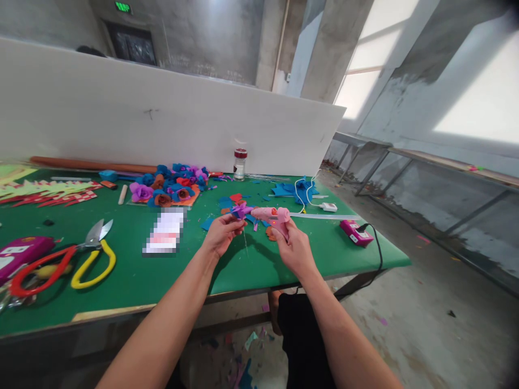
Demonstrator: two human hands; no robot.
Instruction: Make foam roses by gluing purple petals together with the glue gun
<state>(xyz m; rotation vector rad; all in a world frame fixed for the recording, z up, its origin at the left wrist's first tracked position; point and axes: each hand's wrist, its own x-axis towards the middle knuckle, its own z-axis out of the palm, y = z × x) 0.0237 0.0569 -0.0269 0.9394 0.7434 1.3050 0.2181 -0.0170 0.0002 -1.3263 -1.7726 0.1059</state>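
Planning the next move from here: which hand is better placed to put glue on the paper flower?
Probably the right. The right hand grips the pink glue gun, aimed toward the paper flower, while the left hand is taken up holding that flower.

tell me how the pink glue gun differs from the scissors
The glue gun is pink; the scissors have one red handle and one yellow handle. The glue gun is in the right hand; the scissors lie open on the green table. Both are hand tools.
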